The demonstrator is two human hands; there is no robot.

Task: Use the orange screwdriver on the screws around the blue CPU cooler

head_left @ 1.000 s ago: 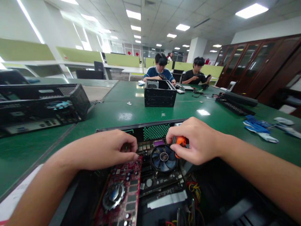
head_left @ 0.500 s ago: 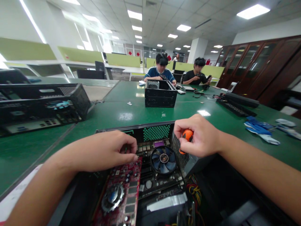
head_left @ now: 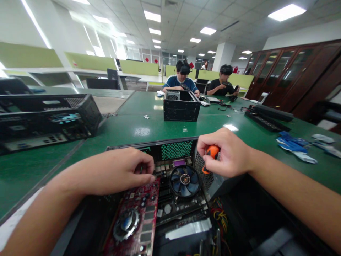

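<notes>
An open black computer case point(head_left: 153, 145) lies in front of me. My left hand point(head_left: 133, 169) is closed at the far end of a red graphics card point(head_left: 138, 213), thumb along its edge; the curled fingertips are partly hidden. The card has a round silver cooler and sits at the left of the case. My right hand point(head_left: 226, 154) wraps round an orange-and-black screwdriver point(head_left: 212, 152), above the power supply point(head_left: 221, 186); its shaft cannot be made out. Between the hands is a CPU fan point(head_left: 185, 179) on the motherboard point(head_left: 167, 208).
Coloured cables point(head_left: 220, 215) run beside the power supply. Another open case point(head_left: 50, 121) lies at the left, and a third case point(head_left: 181, 110) stands farther back. Blue-and-white gloves point(head_left: 295, 145) and a black panel point(head_left: 268, 119) lie at the right. Two people sit across the green table point(head_left: 125, 124).
Almost nothing differs; the view has shifted slightly. Both hands keep their places and grips.
</notes>
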